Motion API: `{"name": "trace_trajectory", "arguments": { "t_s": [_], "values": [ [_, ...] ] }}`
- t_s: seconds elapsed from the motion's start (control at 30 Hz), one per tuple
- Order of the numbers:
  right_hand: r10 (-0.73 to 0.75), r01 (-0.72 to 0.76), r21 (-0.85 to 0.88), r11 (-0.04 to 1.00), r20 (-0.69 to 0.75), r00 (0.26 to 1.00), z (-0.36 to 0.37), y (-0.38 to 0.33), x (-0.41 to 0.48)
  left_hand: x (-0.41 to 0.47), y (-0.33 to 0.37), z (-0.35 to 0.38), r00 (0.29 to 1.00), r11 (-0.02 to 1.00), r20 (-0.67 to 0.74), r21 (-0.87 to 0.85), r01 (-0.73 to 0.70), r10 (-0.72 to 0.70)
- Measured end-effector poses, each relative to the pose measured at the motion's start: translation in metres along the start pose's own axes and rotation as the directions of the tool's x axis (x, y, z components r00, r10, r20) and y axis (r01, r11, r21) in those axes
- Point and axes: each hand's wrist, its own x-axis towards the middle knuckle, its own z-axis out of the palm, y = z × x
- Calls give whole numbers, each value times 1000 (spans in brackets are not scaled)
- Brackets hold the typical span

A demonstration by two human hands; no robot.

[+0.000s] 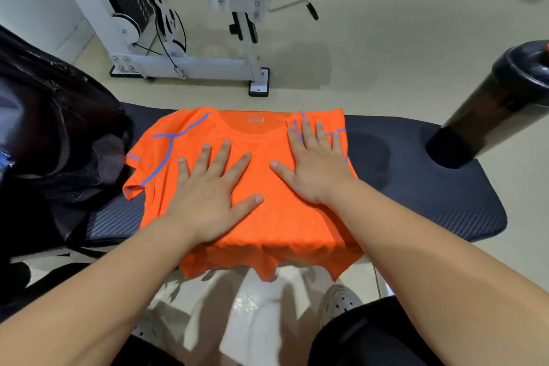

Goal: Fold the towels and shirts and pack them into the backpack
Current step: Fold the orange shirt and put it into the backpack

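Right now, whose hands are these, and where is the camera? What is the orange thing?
There is no machine here, just a person. The one picture comes from a wide camera worn on the person's head, looking down, so you see their own arms. The left hand and right hand lie flat, fingers spread, pressing on an orange shirt. Neither hand grips anything. The shirt lies on a dark padded bench, its bottom edge hanging over the near side. A black backpack sits on the left, a dark bottle stands on the right, and a white gym machine stands behind.
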Motion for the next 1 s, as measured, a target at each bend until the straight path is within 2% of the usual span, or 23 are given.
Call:
{"name": "trace_trajectory", "arguments": {
  "t_s": [0.2,0.43,0.6,0.7,0.8,0.87,1.0],
  "values": [
    [12,-13,-19,1000,-37,999,3,16,2,6,14,0,1000,1000,15,0,-1,1],
    [84,-85,-21,996,-36,996,-7,96,-11,26,62,1,999,998,37,-45,-39,40],
    [127,-127,-39,991,8,992,-12,122,-21,33,88,-2,998,984,15,-171,-54,57],
    [139,-143,-109,984,-38,990,-21,111,-16,24,71,-12,996,964,-75,-261,-57,38],
    [88,-107,-120,987,-157,984,-32,78,-8,18,26,-26,973,960,-228,-277,-31,-34],
    [9,-29,-106,994,-185,983,-35,41,-6,19,-14,-34,949,957,-275,-279,78,-157],
    [-176,169,-74,983,-113,978,-21,-32,-1,14,-69,-43,887,903,-235,-276,330,-397]
  ]
}}
